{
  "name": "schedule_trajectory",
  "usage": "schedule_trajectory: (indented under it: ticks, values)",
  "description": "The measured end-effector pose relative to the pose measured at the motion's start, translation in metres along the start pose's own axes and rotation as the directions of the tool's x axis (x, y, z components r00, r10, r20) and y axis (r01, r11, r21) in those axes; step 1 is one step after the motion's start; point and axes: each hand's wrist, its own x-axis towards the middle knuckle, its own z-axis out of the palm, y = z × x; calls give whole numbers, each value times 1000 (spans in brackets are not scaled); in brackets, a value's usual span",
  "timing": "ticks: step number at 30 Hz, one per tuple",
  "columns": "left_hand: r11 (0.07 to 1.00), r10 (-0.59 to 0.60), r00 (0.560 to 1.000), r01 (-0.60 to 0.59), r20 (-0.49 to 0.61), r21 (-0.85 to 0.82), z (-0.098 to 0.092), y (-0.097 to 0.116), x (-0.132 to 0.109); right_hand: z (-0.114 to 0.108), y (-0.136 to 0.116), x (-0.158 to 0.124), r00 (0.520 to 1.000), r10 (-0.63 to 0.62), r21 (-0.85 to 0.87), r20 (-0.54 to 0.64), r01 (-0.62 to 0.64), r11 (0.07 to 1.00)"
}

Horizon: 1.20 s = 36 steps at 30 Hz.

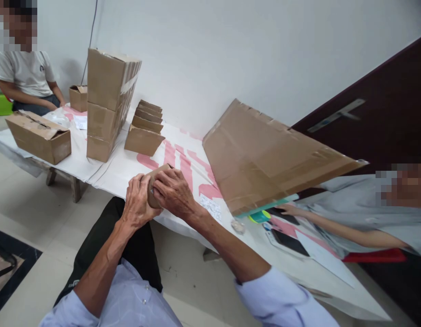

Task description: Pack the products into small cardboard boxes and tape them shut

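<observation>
Both hands are gripping one small cardboard piece (156, 203) above the near edge of the desk (117, 171); whether the desk is supporting it cannot be told. The left hand (137, 200) is bracing its 9 o'clock side with curled fingers; the right hand (172, 190) is pressing bent fingers over its 3 o'clock side, pinching the piece between them. From the piece, the stacked cartons (102, 116) are standing at 11 o'clock and the large cardboard panel (261, 154) is slanting between 2 and 3. The step in hand is apparently pressing or shaping; the next move is likely calling for steady two-sided support.
</observation>
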Motion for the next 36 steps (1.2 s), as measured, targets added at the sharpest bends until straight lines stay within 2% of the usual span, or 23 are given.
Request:
schedule_trajectory:
  ticks: [6, 12, 18, 23, 36]
  values:
    - [1000, -29, 1000, 29, 2, -1, -1, 1, 0, 0, -1, 2, 1000, 16, -1, 20, -16, 1000]
    - [1000, -4, 1000, 4, -6, 7, -1, 2, 0, 0, -1, 2, 1000, -1, 7, 25, 1, 1000]
    - [998, 11, 1000, -11, -5, 68, 2, 7, 1, 0, 2, -5, 995, 43, -14, -86, -44, 999]
    - [996, 20, 1000, -20, -7, 82, 2, 9, 1, 2, 1, -6, 992, 1, -64, -127, -9, 998]
    - [996, 19, 1000, -19, -1, 90, 3, 12, 1, 1, 3, -6, 997, 33, -24, -75, -35, 999]
